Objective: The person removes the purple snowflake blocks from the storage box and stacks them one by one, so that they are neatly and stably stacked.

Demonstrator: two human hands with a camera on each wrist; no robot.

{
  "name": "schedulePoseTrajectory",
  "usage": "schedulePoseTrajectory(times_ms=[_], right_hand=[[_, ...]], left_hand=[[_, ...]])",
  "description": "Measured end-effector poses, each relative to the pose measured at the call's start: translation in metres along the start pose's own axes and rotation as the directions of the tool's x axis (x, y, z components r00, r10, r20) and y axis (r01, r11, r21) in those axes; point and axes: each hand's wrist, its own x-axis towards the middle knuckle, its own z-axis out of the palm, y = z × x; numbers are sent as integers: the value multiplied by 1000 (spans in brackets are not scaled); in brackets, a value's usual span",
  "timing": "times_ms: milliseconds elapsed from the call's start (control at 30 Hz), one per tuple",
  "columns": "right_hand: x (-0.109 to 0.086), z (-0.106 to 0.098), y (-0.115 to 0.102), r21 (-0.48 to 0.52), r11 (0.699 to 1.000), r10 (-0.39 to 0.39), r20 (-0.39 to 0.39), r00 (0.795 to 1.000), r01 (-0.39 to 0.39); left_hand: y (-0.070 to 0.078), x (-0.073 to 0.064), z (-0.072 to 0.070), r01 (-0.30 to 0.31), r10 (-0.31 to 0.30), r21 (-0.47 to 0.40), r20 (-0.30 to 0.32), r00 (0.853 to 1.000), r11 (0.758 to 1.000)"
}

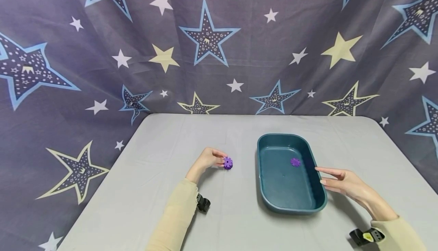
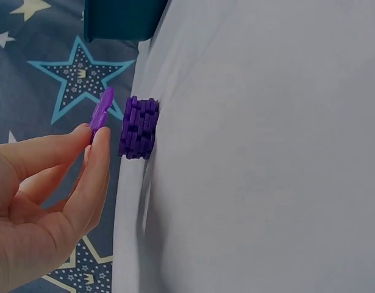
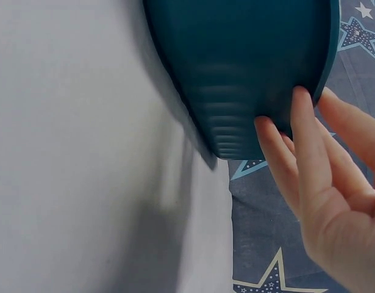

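Observation:
In the head view my left hand (image 1: 209,158) is left of the bin, pinching a purple notched disc (image 1: 228,162) between thumb and fingers. The left wrist view shows this disc (image 2: 102,110) edge-on, apart from a stack of similar purple discs (image 2: 139,128) on the table. From above, the held disc mostly covers the stack. A dark teal bin (image 1: 280,190) stands to the right, with one purple disc (image 1: 295,162) on its floor. My right hand (image 1: 349,184) touches the bin's right side, its fairly straight fingertips at the rim and on the outer wall (image 3: 236,91).
A pale grey cloth covers the table (image 1: 164,144). Behind it and along the sides hangs a dark curtain (image 1: 239,26) printed with stars. A small black device is strapped at each wrist.

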Motion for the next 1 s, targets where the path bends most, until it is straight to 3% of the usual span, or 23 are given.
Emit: schedulePoseTrajectory(times_ms=[600, 1000], right_hand=[[-1, 2, -3, -54, 998, 32, -50, 998, -35], [-1, 1, -2, -51, 998, 27, -41, 999, -29]], left_hand=[[-8, 8, 3, 27, -25, 36, -62, 998, 999], [-7, 9, 5, 32, -28, 53, -80, 996, 998]])
